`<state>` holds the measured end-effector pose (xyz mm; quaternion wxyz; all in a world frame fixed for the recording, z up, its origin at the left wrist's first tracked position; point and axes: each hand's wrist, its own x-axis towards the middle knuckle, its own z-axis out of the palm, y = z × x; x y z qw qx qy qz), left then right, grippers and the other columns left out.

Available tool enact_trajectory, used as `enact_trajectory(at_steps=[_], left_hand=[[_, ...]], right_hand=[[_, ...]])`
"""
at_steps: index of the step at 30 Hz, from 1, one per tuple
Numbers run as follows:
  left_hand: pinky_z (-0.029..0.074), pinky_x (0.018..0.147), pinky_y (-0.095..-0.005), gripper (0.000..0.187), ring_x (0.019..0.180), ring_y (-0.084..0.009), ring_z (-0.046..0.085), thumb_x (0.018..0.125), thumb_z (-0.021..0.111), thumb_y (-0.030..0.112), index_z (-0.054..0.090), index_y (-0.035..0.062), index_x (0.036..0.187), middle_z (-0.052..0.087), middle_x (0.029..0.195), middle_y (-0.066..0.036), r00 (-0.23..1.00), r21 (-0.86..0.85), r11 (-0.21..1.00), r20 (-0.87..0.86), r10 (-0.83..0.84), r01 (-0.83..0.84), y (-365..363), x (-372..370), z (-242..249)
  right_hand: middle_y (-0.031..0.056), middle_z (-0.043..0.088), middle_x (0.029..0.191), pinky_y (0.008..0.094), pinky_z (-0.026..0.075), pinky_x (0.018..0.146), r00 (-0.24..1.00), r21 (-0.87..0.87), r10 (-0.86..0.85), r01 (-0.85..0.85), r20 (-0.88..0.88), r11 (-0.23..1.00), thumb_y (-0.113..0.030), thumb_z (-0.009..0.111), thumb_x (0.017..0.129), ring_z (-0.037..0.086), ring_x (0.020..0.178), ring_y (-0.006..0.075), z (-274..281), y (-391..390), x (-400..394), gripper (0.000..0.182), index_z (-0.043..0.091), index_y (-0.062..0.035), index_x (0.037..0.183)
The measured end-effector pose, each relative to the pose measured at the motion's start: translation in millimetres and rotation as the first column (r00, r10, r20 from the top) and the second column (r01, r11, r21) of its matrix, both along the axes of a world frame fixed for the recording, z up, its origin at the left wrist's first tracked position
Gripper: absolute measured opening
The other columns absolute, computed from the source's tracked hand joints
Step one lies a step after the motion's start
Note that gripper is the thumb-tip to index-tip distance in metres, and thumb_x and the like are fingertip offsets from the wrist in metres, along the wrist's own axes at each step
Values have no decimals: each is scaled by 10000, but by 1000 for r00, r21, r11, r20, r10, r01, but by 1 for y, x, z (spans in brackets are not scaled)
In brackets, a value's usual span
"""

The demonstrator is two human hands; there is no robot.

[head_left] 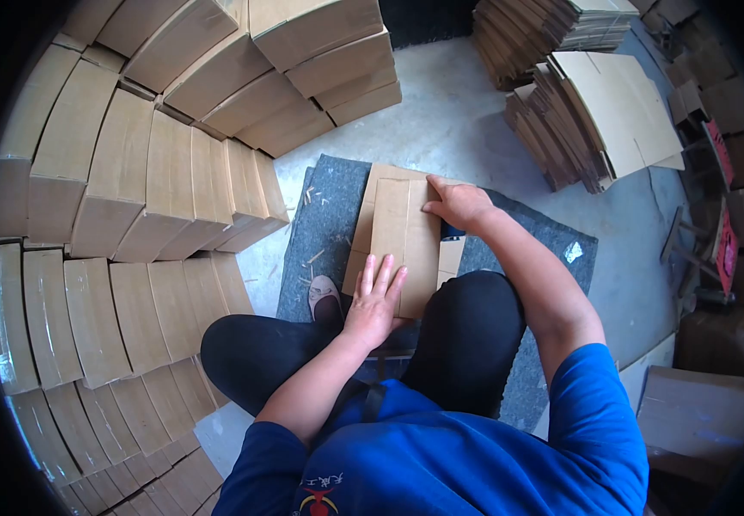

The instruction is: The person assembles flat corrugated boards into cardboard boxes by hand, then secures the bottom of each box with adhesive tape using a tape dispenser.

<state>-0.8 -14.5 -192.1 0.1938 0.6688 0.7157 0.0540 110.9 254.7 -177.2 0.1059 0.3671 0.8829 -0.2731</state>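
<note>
A narrow brown cardboard box (408,232) lies between my knees, on top of another piece of cardboard (361,225) whose edges show at its left and right. My left hand (374,301) rests on the box's near left part with its fingers spread and stretched out. At the far right corner, my right hand (460,205) grips the box's edge, thumb on the upper face and a finger along the corner. Some of the right fingers are hidden. A small dark blue thing (451,231) shows beside the box under my right wrist.
A grey mat (526,236) with cardboard scraps lies on the concrete floor (458,112). Closed cardboard boxes (122,163) are stacked high at the left and back. Flat cardboard bundles (621,112) stand at the back right. A larger carton (703,413) sits at the right.
</note>
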Motion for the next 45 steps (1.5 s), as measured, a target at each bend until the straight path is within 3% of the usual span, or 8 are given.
enact_trajectory(at_steps=[6,10,17,31,35,39,41,45], left_hand=[[175,1212,-524,1072,1510,-433,40,720,847,387,233,143,1564,92,1644,-165,999,-113,993,-43,-30,25,10,-1,15],[128,1233,-471,1153,1505,-442,-79,765,783,524,94,113,1593,-70,1650,-193,978,-622,764,15,-209,173,52,-14,70],[284,1189,-378,900,1469,-309,302,895,641,514,201,134,1581,137,1656,-109,924,-874,415,91,-372,253,133,-36,99],[453,1023,-436,406,1181,-350,597,1011,439,336,645,81,1250,642,1258,-171,952,-751,607,93,-293,260,147,-46,88],[458,1011,-438,398,1168,-347,603,1012,439,328,649,75,1237,649,1243,-168,976,-711,671,108,-190,210,142,-53,93],[432,1053,-410,469,1248,-336,555,1018,436,337,546,37,1361,594,1332,-194,976,-472,880,214,46,62,138,-56,93],[419,1063,-418,576,1257,-311,550,1036,414,452,496,9,1396,570,1360,-202,744,-328,938,597,300,-114,147,-57,74],[472,931,-357,713,982,-178,592,1010,345,643,579,11,1243,621,1111,-83,-308,-491,868,838,450,-67,161,-56,74]], right_hand=[[178,650,1242,416,476,991,1000,-5,-13,13,26,1000,-462,602,931,603,1175,343,6,-1,-3,628,435,-134,1439],[149,664,1236,425,487,972,998,0,-1,1,55,1000,-493,595,924,612,1180,313,11,-4,-4,581,472,-151,1377],[151,645,1272,395,469,1007,997,13,-8,8,73,1000,-486,621,901,601,1194,316,12,-2,-9,668,443,-169,1462],[177,658,1229,408,487,970,994,-8,-5,6,106,1000,-497,641,884,617,1158,325,15,5,-6,719,414,-169,1483],[158,718,1039,429,520,883,959,128,10,-48,282,991,-466,677,861,674,1012,339,50,12,10,564,605,-106,1289],[131,728,888,392,551,750,975,175,-157,183,-155,967,-302,735,854,707,852,276,126,4,51,267,724,-63,973],[95,729,884,327,549,734,858,-26,-294,313,-421,949,-238,758,867,697,820,189,144,-6,67,246,727,-51,1024],[23,715,911,258,534,759,587,-254,-369,271,-721,928,-202,765,880,641,844,92,137,-22,85,235,728,-37,1043]])
